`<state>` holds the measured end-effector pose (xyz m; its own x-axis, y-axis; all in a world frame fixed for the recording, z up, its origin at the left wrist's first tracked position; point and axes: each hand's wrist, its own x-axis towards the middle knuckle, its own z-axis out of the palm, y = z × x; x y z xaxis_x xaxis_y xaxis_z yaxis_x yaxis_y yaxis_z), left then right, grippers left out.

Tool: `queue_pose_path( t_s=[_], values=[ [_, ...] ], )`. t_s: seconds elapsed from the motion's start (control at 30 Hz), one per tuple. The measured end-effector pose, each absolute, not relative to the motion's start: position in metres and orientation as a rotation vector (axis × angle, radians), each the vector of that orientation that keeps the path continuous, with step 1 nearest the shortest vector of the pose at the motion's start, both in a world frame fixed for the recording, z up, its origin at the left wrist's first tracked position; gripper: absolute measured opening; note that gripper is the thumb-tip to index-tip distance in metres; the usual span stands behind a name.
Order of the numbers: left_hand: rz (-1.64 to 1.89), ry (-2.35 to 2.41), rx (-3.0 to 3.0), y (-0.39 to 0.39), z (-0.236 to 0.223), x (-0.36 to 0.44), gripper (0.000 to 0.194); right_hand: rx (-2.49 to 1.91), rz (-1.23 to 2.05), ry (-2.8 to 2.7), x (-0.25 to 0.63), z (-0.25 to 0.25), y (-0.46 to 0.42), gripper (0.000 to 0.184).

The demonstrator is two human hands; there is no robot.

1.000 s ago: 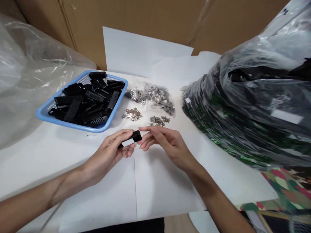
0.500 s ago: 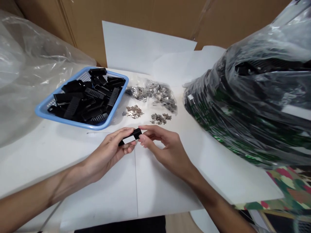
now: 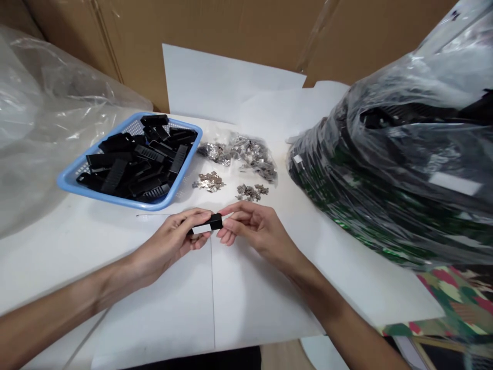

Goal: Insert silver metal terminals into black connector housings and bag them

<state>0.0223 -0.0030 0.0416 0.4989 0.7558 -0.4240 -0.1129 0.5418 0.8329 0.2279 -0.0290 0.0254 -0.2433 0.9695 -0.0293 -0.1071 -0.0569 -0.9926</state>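
Note:
My left hand is closed round a small black plastic housing, held just above the white table. My right hand is pinched at the right end of the same housing, fingertips pressed against it. Whether a metal piece sits between those fingertips is too small to tell. Two little heaps of loose metal clips lie on the table just beyond my hands.
A blue basket full of black housings stands at the back left. A clear bag of metal clips lies behind the heaps. A large plastic bag of black parts fills the right side. Crumpled clear plastic lies left; cardboard stands behind.
My right hand's fingers have curled in from stretched out and closed on the right end of the housing. My left hand has kept its hold with little movement.

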Motion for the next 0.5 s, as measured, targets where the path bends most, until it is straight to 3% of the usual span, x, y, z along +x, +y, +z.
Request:
queue_pose_path(
  t_s=[0.1, 0.2, 0.37, 0.5],
  values=[
    [0.605, 0.860, 0.861, -0.001, 0.044, 0.019, 0.027, -1.016, 1.477, -1.380, 0.232, 0.030, -0.027, 0.034],
    [0.596, 0.823, 0.943, -0.002, 0.043, 0.021, 0.034, -1.102, 1.241, -1.611, 0.232, 0.037, -0.028, 0.028],
    [0.601, 0.786, 1.253, -0.004, 0.048, 0.024, 0.067, -1.100, 0.563, -1.746, 0.237, 0.056, -0.028, 0.013],
    [0.785, 0.962, 1.779, 0.009, 0.083, -0.012, 0.045, -1.170, -0.275, -1.663, 0.278, 0.092, -0.049, 0.021]
  ],
)
